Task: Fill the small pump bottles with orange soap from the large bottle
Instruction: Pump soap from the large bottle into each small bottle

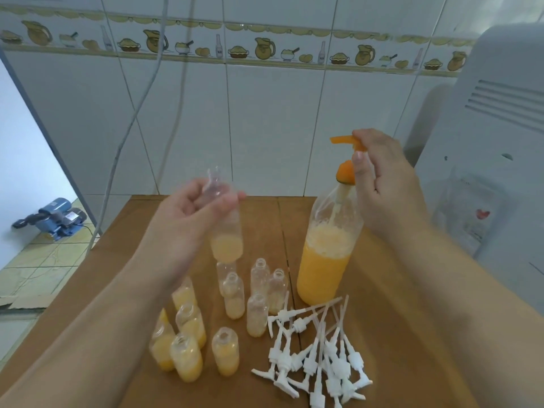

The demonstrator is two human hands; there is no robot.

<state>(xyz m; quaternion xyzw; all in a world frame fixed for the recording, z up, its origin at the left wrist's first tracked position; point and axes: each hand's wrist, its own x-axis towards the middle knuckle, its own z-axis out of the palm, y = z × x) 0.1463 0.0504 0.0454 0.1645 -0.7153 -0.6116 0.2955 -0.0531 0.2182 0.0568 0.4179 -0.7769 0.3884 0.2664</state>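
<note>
Left hand (188, 207) grips a small bottle (225, 228) aloft (clear of the rest); right hand (379, 178) pinches the pump (348, 142).

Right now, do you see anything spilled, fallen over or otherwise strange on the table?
No spill shows. One oddity: the white pump heads lie in a tangled heap beside the large bottle, so every small bottle stands uncapped. One small bottle at the front left seems to lean against its neighbour.

Both forearms are bare right down to the wrists, no sleeves showing. The left hand (191, 210) and right hand (379, 175) wear no gloves. Fingernails look short and plain.
</note>
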